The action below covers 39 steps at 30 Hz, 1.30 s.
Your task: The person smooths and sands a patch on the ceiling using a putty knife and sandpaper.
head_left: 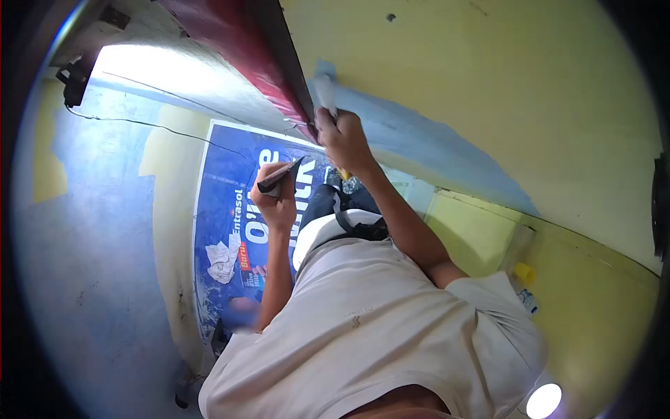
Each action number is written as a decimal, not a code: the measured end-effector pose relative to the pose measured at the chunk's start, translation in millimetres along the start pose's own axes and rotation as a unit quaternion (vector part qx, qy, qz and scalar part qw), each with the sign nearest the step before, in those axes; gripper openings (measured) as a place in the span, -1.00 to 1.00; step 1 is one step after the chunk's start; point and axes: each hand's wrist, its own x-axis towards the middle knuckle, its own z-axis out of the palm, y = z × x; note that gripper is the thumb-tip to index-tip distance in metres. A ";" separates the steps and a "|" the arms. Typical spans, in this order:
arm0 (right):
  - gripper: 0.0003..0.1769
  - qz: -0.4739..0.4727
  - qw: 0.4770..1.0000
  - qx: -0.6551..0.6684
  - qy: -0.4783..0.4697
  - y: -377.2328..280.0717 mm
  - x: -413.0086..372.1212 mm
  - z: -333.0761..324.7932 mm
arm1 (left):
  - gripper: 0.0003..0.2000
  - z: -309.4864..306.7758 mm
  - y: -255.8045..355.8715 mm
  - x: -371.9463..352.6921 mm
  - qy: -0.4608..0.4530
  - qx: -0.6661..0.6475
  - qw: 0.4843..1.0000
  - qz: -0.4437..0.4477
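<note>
Yellow wall [530,91] with a blue-painted band [433,150], meeting a dark red panel [244,49] at upper left; below, a blue printed poster [230,209] bearing crumpled paper [223,260]. Right hand [343,140] raised to the panel's edge, fingers wrapped tight around a pale-handled tool [325,94] whose tip lies against the blue band. Left hand [276,202] lower, above the poster, closed on a dark flat-bladed tool [278,176] pointing toward the right hand, well short of touching. Yellow-capped bottle [525,276] near the right sleeve.
</note>
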 end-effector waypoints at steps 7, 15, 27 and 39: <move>-0.50 0.030 0.999 0.033 -0.016 -3.6 -2.8 -1.0 | -0.94 -4.2 3.3 -1.9 0.004 -0.012 1.000 0.011; -0.54 -0.012 0.999 0.036 -0.026 -3.8 6.8 9.7 | -0.93 -6.5 -1.7 2.3 -0.024 -0.014 1.000 -0.003; -0.52 0.001 0.998 0.057 -0.021 -1.5 2.9 13.5 | -0.93 -6.2 8.7 1.8 -0.014 -0.014 1.000 -0.007; -0.53 -0.005 0.999 0.042 0.001 0.6 5.5 23.9 | -0.94 -7.7 7.0 -4.3 -0.007 -0.029 0.999 -0.019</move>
